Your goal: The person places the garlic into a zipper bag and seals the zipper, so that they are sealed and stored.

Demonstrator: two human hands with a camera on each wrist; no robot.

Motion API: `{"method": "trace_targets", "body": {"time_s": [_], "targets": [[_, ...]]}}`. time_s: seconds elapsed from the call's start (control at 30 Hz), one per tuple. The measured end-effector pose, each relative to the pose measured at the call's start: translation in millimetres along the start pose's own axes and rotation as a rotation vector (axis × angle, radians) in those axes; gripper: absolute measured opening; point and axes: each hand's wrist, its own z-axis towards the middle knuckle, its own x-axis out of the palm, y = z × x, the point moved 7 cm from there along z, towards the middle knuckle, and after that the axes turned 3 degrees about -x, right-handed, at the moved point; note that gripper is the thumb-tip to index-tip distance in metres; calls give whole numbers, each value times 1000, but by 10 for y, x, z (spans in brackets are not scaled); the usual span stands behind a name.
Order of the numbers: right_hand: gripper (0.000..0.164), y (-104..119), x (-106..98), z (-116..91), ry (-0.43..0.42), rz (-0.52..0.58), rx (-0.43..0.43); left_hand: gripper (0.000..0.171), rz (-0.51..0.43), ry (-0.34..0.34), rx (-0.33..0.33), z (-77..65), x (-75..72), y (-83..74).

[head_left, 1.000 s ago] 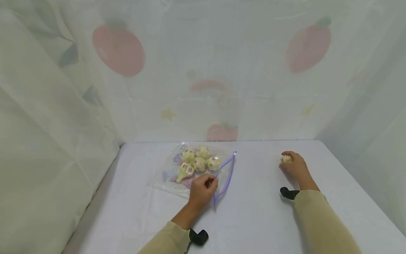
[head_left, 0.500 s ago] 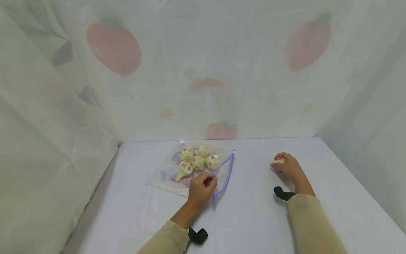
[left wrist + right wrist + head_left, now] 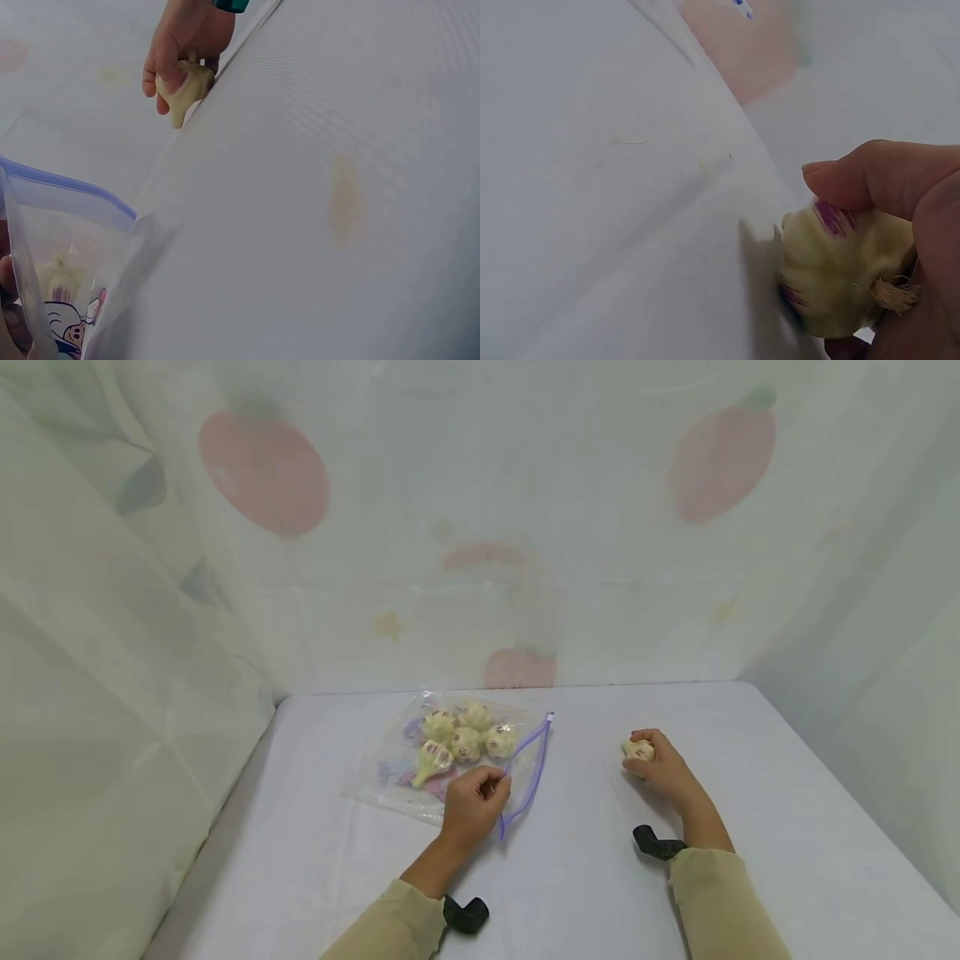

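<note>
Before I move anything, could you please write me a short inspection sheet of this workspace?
Surface: white table; a faint brownish mark shows in the left wrist view.
Job's things: clear bag, its purple-edged mouth open; five garlic bulbs inside, a sixth bulb outside.
Clutter: a tiny thread-like fleck in the right wrist view.
Grippers: left hand pinches the bag at its mouth; right hand grips the sixth bulb. A black device is on each wrist.
Cables: nothing seen.
Surroundings: pale cloth behind and at both sides, with printed red fruits at the back.
</note>
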Motion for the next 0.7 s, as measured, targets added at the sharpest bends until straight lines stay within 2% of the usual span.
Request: {"method": "trace_targets", "body": {"time_s": [0.1, 0.37, 0.7], "targets": [[55, -1, 9, -30, -5, 15, -15, 6, -6, -2, -2, -3, -1, 1], [51, 54, 47, -104, 4, 68, -77, 7, -11, -9, -22, -3, -16, 0], [53, 74, 42, -161, -4, 56, -93, 5, -4, 7, -26, 4, -8, -10]]}}
